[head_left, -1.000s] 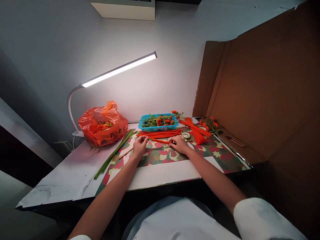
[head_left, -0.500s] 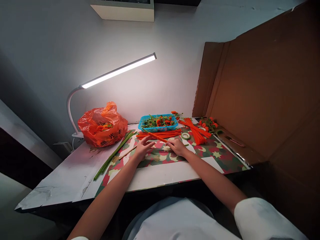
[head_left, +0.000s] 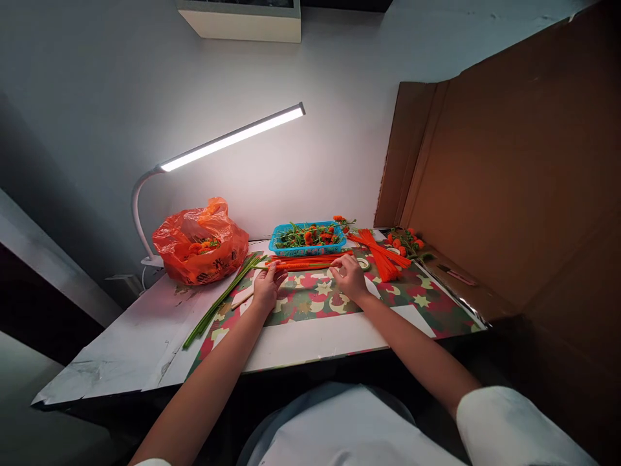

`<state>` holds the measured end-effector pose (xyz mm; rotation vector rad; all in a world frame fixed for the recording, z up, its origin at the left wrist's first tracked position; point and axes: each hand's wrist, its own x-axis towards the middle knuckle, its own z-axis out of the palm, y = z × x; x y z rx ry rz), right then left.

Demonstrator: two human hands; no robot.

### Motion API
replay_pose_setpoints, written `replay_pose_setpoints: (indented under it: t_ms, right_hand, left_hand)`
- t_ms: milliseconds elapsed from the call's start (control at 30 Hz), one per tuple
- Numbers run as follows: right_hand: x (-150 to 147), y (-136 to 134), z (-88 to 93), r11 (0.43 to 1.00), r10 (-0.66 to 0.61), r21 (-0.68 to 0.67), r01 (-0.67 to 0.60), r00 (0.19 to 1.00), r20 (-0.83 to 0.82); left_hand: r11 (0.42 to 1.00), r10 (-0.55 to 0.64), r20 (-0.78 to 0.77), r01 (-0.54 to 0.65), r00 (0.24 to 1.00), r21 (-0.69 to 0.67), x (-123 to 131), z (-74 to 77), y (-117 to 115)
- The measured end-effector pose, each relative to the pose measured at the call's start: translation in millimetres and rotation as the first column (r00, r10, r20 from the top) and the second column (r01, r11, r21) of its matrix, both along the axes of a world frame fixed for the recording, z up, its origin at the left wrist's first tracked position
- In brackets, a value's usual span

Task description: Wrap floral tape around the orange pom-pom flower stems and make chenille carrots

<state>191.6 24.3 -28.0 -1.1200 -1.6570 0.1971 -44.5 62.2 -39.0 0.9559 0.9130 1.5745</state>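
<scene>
A thin green stem with an orange pipe cleaner [head_left: 303, 266] coiled round it stretches level between my hands, above the patterned table cover. My left hand [head_left: 266, 286] pinches its left end, where a green tip sticks out past the fingers. At the right end, the fingertips of my right hand [head_left: 350, 278] are closed on it. Just behind lies a bundle of straight orange pipe cleaners [head_left: 317, 258], partly hidden by the held stem. A roll of green tape [head_left: 363, 264] sits right behind my right hand. Beside my left wrist is a slim wooden stick [head_left: 242, 298].
Green stems [head_left: 220, 303] lie at the left, near a red plastic bag [head_left: 208, 259] and a lit desk lamp [head_left: 233, 137]. A blue basket [head_left: 305, 252] of orange flowers stands behind. Rightward are more pipe cleaners [head_left: 385, 259], flowers [head_left: 405, 242], a cutter [head_left: 456, 274] and cardboard [head_left: 504, 168].
The wrapped stem has turned from slanting to nearly level. My left hand has gone from spread fingers to pinching its left end; my right hand has moved slightly right and up.
</scene>
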Motion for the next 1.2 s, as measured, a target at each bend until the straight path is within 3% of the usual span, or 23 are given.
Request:
replay_pose_setpoints:
  t_ms: [100,267,767,1067,1200]
  right_hand:
    - [-5,3,-6.1,0.957,0.173,-0.199,-0.211,0.966,-0.192]
    - [-11,9,-15.4,0.907,0.172,-0.303,-0.292,0.915,-0.365]
    - [-13,5,-6.0,0.748,0.165,-0.363,-0.555,0.686,-0.708]
    - [-11,3,-3.4,0.709,0.147,-0.384,-0.592,0.656,-0.741]
    - [-11,2,-2.8,0.709,0.149,-0.376,-0.597,0.648,-0.747]
  left_hand:
    - [1.0,-0.014,0.041,0.015,0.999,-0.018,-2,1.9,1]
    - [0.994,-0.101,0.011,0.102,0.995,-0.051,5,2.3,-3]
    - [0.96,-0.282,-0.243,0.274,0.928,-0.066,12,1.5,-21]
    - [0.971,-0.235,-0.382,0.229,0.894,-0.062,9,4.6,-25]
    - [0.965,-0.259,-0.347,0.231,0.901,-0.122,11,8.4,-27]
